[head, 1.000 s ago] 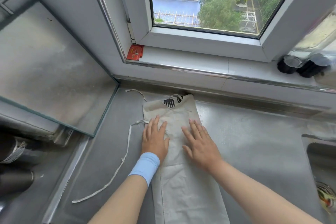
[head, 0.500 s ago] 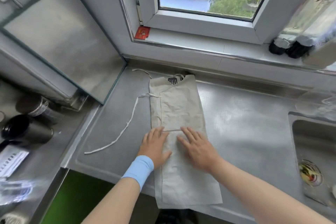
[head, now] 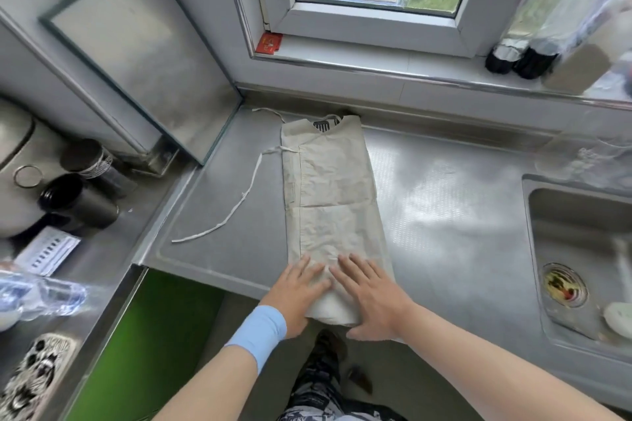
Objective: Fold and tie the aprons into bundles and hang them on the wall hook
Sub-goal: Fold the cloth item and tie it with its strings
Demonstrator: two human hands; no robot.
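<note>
Folded beige apron (head: 330, 195) lying lengthwise on a steel counter (head: 444, 215), its near end reaching just past the front edge. Left hand (head: 297, 294) (blue wristband (head: 260, 328) at the wrist) and right hand (head: 372, 297) rest flat, fingers straight, side by side on that near end. A white tie string (head: 239, 205) trails left of the apron — a sink (head: 564, 208) lies to the right.

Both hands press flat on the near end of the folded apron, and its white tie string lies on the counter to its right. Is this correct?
No: the head view shows the tie string left of the apron, on the counter. Left hand and right hand do press its near end.
</note>
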